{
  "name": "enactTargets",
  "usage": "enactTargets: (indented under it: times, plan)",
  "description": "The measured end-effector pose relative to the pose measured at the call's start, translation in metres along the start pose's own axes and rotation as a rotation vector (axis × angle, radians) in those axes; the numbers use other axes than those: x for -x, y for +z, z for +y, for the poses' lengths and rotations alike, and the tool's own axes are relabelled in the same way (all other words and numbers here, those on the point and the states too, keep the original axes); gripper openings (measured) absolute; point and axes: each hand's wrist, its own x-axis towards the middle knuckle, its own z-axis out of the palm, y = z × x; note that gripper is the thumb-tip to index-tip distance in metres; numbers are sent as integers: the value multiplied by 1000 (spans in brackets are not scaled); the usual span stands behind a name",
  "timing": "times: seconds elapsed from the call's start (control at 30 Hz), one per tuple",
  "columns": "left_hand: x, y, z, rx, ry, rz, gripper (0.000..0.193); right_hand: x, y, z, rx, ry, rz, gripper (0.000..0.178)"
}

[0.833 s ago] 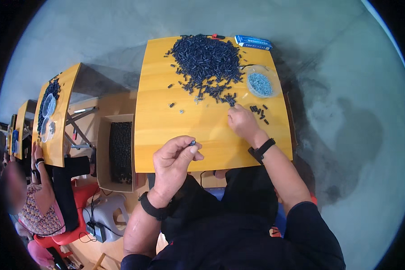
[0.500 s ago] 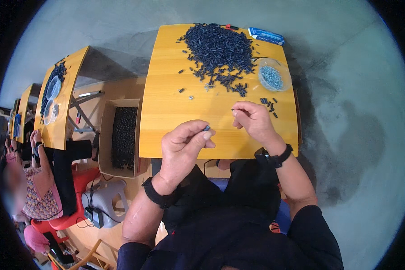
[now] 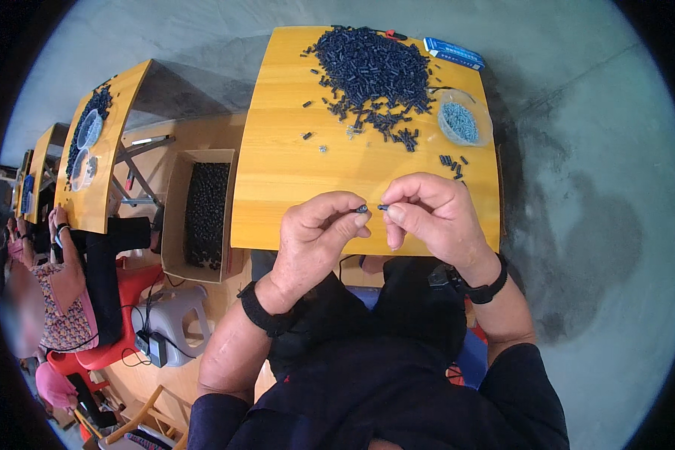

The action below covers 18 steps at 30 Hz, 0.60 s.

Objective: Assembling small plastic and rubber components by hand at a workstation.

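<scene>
My left hand (image 3: 315, 234) pinches a small dark tube (image 3: 361, 209) between thumb and forefinger, its end facing right. Just across a narrow gap, my right hand (image 3: 436, 223) holds another small dark piece (image 3: 383, 207) in a pinch; its exact kind is too small to make out. Both hands hover over the near edge of the yellow table (image 3: 277, 187). Beyond them lies a large heap of short black tubes (image 3: 371, 67), with a few strays scattered toward me. At the table's right, a clear plastic bowl (image 3: 481, 133) holds many small bluish screws.
A blue and white box (image 3: 454, 54) lies at the far right corner beside a red and black tool (image 3: 395, 35). Left of the table stands a cardboard box (image 3: 174, 217) full of black pieces. Further left, another person sits at a similar table (image 3: 120, 127), near a grey stool (image 3: 176, 322).
My right hand has come down and closer to my left, so the two held pieces nearly meet. The left hand has shifted slightly right. The whole view has tilted a little.
</scene>
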Motion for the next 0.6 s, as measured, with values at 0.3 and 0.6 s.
enactTargets:
  times: [0.3, 0.6]
  plan:
    - [0, 1, 4, -6, -30, -33, 14, -4, 0, 0, -69, 63, -39, 11]
    - [0, 1, 3, -8, -20, -37, 14, -6, -2, 3, -39, 97, -101, 12]
